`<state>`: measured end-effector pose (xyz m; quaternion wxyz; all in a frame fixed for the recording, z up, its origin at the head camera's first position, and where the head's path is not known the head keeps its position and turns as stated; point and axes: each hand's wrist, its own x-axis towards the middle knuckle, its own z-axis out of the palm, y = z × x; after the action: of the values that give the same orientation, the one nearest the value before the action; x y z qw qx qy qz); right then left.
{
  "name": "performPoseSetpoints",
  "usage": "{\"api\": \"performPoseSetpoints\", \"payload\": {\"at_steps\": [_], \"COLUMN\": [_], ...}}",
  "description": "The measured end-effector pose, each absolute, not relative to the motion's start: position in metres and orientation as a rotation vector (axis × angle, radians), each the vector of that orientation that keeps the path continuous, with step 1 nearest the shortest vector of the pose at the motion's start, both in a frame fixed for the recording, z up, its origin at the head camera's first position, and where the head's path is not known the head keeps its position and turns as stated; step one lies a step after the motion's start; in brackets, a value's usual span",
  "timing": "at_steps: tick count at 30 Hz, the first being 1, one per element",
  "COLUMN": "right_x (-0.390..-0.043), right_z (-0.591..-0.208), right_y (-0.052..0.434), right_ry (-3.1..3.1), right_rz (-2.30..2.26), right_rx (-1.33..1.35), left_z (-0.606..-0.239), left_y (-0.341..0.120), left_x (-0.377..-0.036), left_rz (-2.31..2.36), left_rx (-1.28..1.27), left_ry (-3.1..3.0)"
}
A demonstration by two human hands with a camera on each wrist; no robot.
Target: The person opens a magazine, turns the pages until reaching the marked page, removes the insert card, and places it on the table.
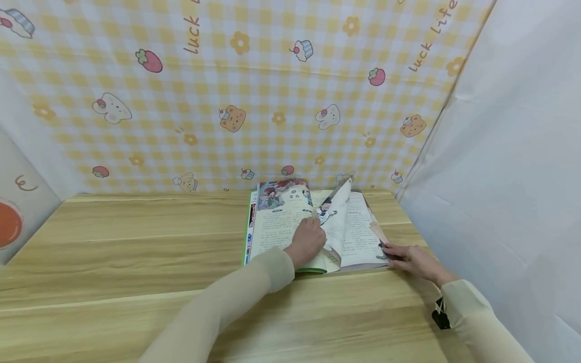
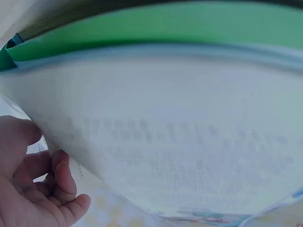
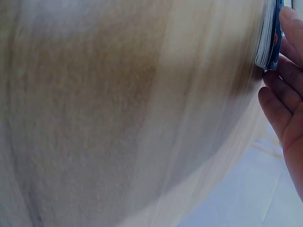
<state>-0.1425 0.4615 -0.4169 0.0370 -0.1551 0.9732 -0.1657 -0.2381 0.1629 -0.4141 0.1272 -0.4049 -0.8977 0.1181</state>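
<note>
An open illustrated book (image 1: 277, 222) with a green cover lies on the wooden table (image 1: 136, 262), near the far right. One page (image 1: 338, 214) stands lifted and curled over the middle. My left hand (image 1: 308, 241) rests on the left side and holds that page at its lower edge. In the left wrist view the blurred page (image 2: 180, 142) arches over my curled left-hand fingers (image 2: 64, 177). My right hand (image 1: 410, 259) lies flat on the table, with straight fingers (image 3: 284, 94) touching the book's lower right corner (image 3: 267, 38).
A yellow checked cloth with bears and strawberries (image 1: 236, 101) hangs close behind the book. A white sheet (image 1: 508, 151) closes the right side. The table's right edge (image 1: 426, 242) runs just past my right hand. Bare wood spreads to the left.
</note>
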Motion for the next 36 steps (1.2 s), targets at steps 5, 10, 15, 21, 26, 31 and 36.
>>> {"api": "performPoseSetpoints", "payload": {"at_steps": [5,10,15,21,26,31,36], "right_x": [-0.143,-0.145,-0.146,-0.147,-0.148,-0.148,-0.148], "right_z": [-0.416,-0.415,-0.413,-0.413,-0.414,-0.412,-0.411], "right_y": [0.462,0.462,0.464,0.463,0.464,0.464,0.464], "right_ry": [2.971,2.950,2.940,2.928,2.931,2.935,2.926], "right_rz": [-0.515,-0.519,-0.513,-0.525,-0.517,-0.506,-0.507], "right_rx": [-0.467,-0.459,-0.453,-0.444,-0.450,-0.464,-0.455], "left_z": [-0.415,-0.417,-0.422,-0.431,-0.436,-0.440,-0.441], "left_y": [0.153,0.142,0.128,0.113,0.109,0.107,0.103], "left_x": [-0.237,-0.237,-0.236,-0.234,-0.231,-0.230,-0.228], "left_rz": [0.489,0.509,0.514,0.509,0.481,0.454,0.485], "left_rx": [-1.177,-1.170,-1.164,-1.106,-1.025,-0.980,-1.003], "left_ry": [-2.577,-2.567,-2.558,-2.568,-2.573,-2.573,-2.575]}}
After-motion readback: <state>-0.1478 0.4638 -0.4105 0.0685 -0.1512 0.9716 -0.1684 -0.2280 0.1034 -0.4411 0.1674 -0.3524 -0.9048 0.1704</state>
